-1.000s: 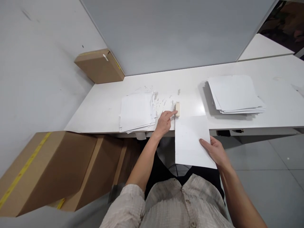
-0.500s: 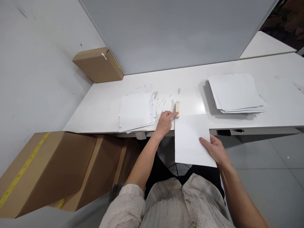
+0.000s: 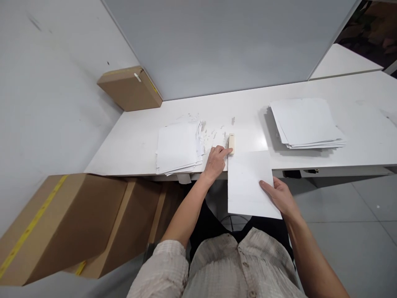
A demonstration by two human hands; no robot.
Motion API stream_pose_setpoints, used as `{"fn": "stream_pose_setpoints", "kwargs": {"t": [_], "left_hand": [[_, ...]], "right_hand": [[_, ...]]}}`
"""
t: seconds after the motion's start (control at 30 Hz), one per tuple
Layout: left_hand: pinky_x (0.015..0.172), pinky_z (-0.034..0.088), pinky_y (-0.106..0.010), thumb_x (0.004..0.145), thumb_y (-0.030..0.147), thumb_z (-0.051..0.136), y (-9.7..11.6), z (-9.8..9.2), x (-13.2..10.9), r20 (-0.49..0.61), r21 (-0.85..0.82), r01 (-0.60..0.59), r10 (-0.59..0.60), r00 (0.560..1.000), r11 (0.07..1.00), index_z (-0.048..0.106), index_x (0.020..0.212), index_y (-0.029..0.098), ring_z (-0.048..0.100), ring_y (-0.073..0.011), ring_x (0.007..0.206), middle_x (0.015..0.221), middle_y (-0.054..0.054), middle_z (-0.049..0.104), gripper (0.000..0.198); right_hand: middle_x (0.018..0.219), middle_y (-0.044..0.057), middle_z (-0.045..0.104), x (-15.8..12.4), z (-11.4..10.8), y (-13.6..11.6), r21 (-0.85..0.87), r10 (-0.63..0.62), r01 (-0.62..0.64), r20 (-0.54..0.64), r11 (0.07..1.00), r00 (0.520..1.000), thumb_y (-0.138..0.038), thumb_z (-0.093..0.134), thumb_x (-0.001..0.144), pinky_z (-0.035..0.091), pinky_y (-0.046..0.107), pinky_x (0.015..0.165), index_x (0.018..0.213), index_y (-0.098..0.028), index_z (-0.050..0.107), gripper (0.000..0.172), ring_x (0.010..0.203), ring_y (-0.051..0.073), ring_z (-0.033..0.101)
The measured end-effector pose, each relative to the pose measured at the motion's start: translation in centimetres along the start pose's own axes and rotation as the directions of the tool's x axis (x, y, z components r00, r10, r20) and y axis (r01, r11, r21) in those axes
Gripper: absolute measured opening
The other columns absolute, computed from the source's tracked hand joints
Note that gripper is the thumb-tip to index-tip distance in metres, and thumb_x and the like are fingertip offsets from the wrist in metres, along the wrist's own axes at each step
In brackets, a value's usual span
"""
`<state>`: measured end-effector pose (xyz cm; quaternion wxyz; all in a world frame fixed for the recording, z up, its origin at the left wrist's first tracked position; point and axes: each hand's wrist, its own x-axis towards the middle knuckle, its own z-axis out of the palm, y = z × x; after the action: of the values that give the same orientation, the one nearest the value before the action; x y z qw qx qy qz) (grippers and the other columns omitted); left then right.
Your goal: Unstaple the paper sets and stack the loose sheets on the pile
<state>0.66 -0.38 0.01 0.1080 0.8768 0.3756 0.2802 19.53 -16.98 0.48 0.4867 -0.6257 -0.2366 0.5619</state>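
Holds a white sheet (image 3: 248, 182) by its right edge with the right hand (image 3: 279, 196), thumb flat on top and fingers closed in beneath; touches the near end of a small cream block (image 3: 231, 142) with the outstretched index finger of the left hand (image 3: 215, 162), right at the sheet's top left corner; bends the other left fingers inward, but cannot tell of any grip underneath; rests the sheet's far end on the white table (image 3: 248, 126), with the rest jutting past the front edge; has an uneven paper stack (image 3: 176, 145) just left of the left hand, and another stack (image 3: 307, 120) farther right.
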Motion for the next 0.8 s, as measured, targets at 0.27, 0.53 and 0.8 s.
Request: {"fn": "stream_pose_setpoints", "kwargs": {"t": [0.27,0.53,0.8], "left_hand": [[0.079,0.040,-0.030,0.074,-0.010,0.033,-0.01,0.09,0.06,0.011,0.044,-0.004,0.003,1.000,0.999,0.061,0.110,0.020,0.045,-0.0174,0.081,0.087,-0.005,0.053,0.055],[0.076,0.043,-0.029,0.077,-0.008,0.032,0.24,-0.18,-0.20,0.043,0.198,-0.063,0.056,0.998,0.978,0.058,0.116,0.021,0.045,-0.0179,0.080,0.088,-0.006,0.054,0.055],[0.072,0.044,-0.032,0.084,0.003,0.036,0.61,-0.89,-0.34,0.156,0.390,-0.144,0.089,0.984,0.909,0.051,0.123,0.019,0.049,-0.0218,0.092,0.093,-0.008,0.060,0.045]], "right_hand": [[0.098,0.007,0.071,0.22,-0.21,0.46,-0.005,-0.009,0.009,0.011,1.000,1.000,-0.040,0.068,0.073,0.053,0.030,0.065,0.106,-0.019,0.062,0.040,0.084,0.025,0.068],[0.097,0.007,0.072,0.40,-0.34,0.62,-0.026,-0.044,0.045,0.020,0.999,0.999,-0.041,0.067,0.072,0.053,0.030,0.066,0.107,-0.018,0.062,0.042,0.082,0.025,0.068],[0.098,0.007,0.072,-0.02,-0.13,0.01,-0.062,-0.040,0.040,0.007,0.997,0.999,-0.040,0.067,0.072,0.054,0.031,0.066,0.108,-0.018,0.061,0.043,0.081,0.025,0.068]]}}
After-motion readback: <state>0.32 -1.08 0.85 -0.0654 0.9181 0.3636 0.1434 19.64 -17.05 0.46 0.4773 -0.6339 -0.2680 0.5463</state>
